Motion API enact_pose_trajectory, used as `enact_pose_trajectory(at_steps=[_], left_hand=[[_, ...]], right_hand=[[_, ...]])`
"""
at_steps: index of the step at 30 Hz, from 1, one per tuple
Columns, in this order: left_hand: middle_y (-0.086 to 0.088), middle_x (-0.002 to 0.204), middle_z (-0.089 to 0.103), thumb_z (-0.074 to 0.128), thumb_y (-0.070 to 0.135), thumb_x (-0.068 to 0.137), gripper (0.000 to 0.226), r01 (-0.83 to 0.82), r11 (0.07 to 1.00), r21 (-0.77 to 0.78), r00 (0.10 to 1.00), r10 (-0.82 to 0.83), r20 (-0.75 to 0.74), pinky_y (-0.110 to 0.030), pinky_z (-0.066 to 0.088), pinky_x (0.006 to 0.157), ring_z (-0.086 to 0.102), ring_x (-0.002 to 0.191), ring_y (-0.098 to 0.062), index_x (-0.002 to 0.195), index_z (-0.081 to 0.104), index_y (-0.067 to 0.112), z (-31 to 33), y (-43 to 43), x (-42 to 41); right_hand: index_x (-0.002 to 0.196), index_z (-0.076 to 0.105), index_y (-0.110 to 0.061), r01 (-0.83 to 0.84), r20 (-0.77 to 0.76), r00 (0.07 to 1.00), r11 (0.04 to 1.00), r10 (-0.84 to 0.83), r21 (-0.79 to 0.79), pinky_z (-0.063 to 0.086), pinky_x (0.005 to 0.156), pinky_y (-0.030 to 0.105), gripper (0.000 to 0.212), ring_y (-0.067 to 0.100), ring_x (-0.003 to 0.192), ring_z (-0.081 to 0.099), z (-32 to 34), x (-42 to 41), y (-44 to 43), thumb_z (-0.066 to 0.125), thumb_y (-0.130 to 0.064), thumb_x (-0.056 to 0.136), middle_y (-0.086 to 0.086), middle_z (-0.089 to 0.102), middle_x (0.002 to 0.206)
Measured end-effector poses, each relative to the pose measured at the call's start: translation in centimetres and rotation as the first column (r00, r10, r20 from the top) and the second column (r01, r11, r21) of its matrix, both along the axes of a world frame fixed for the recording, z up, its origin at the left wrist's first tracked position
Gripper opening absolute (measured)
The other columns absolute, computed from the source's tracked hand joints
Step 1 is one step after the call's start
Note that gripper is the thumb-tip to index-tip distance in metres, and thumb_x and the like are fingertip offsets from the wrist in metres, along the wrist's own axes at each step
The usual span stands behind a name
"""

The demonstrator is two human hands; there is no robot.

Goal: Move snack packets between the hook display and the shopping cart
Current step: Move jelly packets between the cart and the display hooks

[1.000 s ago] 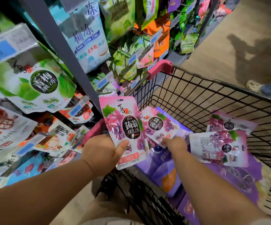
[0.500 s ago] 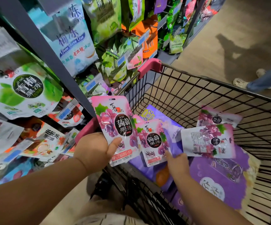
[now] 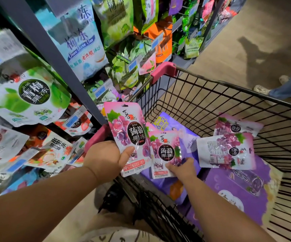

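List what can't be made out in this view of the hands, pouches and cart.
Head view only.
- Blue-and-white shelf price tag: blurred, price unreadable.
- Lilac plastic bag in the black wire cart: mostly hidden under right hand and its smaller pink pouch.
- Tall pink grape-jelly pouch: lower print under thumb of left hand.
- Bystander's blue-jeans leg: cut off by right edge.

- Tall pink packet, centre of frame: "蒟蒻果冻" in white on a dark round patch, with small "jǔ ruò" above. "NFC" begins the red strip at its foot; the rest is blurred.
- Short pink packet, just right of it: the same "蒟蒻果冻" on a dark patch.
- Green packet, left: "青梅果冻" on a dark circle.
- Blue packet, top centre: large "梅冻", with "老冰棍" and "冰沙" below.
- Purple bag, centre right: a yellow mark reading "6加2".
- Blue price tags: too blurred to read.
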State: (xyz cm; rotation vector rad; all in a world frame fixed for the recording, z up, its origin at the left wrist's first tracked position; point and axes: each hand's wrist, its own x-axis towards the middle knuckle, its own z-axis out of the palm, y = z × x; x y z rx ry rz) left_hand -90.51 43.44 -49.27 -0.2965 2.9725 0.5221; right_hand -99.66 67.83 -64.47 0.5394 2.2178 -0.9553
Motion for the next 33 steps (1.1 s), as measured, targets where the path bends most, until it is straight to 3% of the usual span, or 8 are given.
enact_pose_trajectory(at_steps=[4,7,11,14,17,21,25,33], left_hand=[[0.002,0.079,0.065,-0.032,0.082,0.058,0.122,0.012,1.0,-0.018,0.999,-0.011,0.042,-0.035,0.048,0.074,0.058,0.075,-0.016,0.091,0.07,0.022,-0.7,-0.5,0.0],[0.0,0.079,0.065,-0.029,0.08,0.064,0.118,0.038,0.999,-0.022,0.999,-0.038,0.017,-0.036,0.048,0.071,0.059,0.075,-0.019,0.092,0.07,0.021,-0.7,-0.6,-0.1],[0.002,0.088,0.066,-0.009,0.074,0.081,0.091,0.063,0.997,-0.032,0.995,-0.06,0.086,-0.032,0.048,0.076,0.06,0.082,-0.018,0.101,0.066,0.026,-0.1,-0.4,-0.1],[-0.001,0.08,0.064,0.009,0.064,0.092,0.072,0.095,0.991,-0.097,0.987,-0.082,0.137,-0.031,0.045,0.068,0.058,0.074,-0.02,0.091,0.066,0.02,0.6,0.0,-0.3],[0.0,0.071,0.052,0.019,0.056,0.096,0.057,0.091,0.99,-0.109,0.976,-0.066,0.209,-0.031,0.041,0.066,0.052,0.072,-0.022,0.076,0.056,0.019,1.5,0.3,-0.2],[-0.004,0.094,0.065,0.02,0.056,0.097,0.056,0.073,0.997,-0.041,0.978,-0.063,0.199,-0.034,0.049,0.078,0.062,0.09,-0.024,0.104,0.063,0.02,1.7,0.4,0.3],[-0.007,0.108,0.067,0.023,0.059,0.095,0.059,-0.013,0.997,0.077,0.976,-0.005,0.219,-0.034,0.047,0.085,0.061,0.102,-0.028,0.112,0.062,0.018,1.9,0.3,0.9],[-0.011,0.073,0.056,0.042,0.055,0.095,0.055,-0.318,0.838,0.443,0.948,0.295,0.123,-0.035,0.043,0.073,0.053,0.069,-0.025,0.071,0.052,0.006,8.6,-2.3,2.4]], right_hand=[[0.099,0.057,-0.008,0.199,0.124,0.976,0.965,-0.18,-0.17,0.054,0.087,0.041,0.062,0.026,0.092,0.065,-0.7,1.2,0.0,0.096,-0.027,0.054,0.008,0.067,0.097],[0.086,0.07,-0.008,0.31,0.187,0.947,0.896,-0.261,-0.317,0.056,0.086,0.055,0.028,0.035,0.086,0.069,-0.6,1.7,0.2,0.088,-0.008,0.065,0.022,0.073,0.095],[0.08,0.069,-0.008,0.335,0.129,0.942,0.86,-0.309,-0.386,0.053,0.069,0.035,0.01,0.024,0.065,0.063,1.4,1.4,1.0,0.074,0.0,0.08,0.008,0.07,0.068],[0.065,0.067,-0.011,0.324,0.095,0.945,0.842,-0.314,-0.431,0.047,0.072,0.036,0.022,0.024,0.069,0.056,2.8,1.1,1.7,0.07,-0.001,0.085,0.006,0.066,0.06],[0.076,0.065,-0.007,0.392,0.103,0.914,0.782,-0.393,-0.484,0.047,0.07,0.034,0.012,0.024,0.071,0.057,5.0,0.6,1.9,0.068,-0.003,0.087,0.005,0.066,0.062],[0.105,0.063,-0.007,0.385,0.041,0.896,0.726,-0.443,-0.57,0.053,0.066,0.032,0.019,0.018,0.068,0.065,8.4,0.0,1.7,0.069,-0.011,0.087,0.0,0.069,0.063],[0.092,0.058,-0.012,0.34,-0.032,0.884,0.687,-0.467,-0.642,0.052,0.051,0.025,0.011,0.015,0.061,0.065,13.7,-0.2,0.8,0.067,-0.007,0.088,0.001,0.07,0.061],[0.088,0.061,-0.017,0.12,-0.244,0.879,0.687,-0.409,-0.716,0.032,0.065,0.033,0.013,0.018,0.068,0.055,22.7,-0.3,-2.7,0.072,-0.015,0.084,0.004,0.069,0.069]])
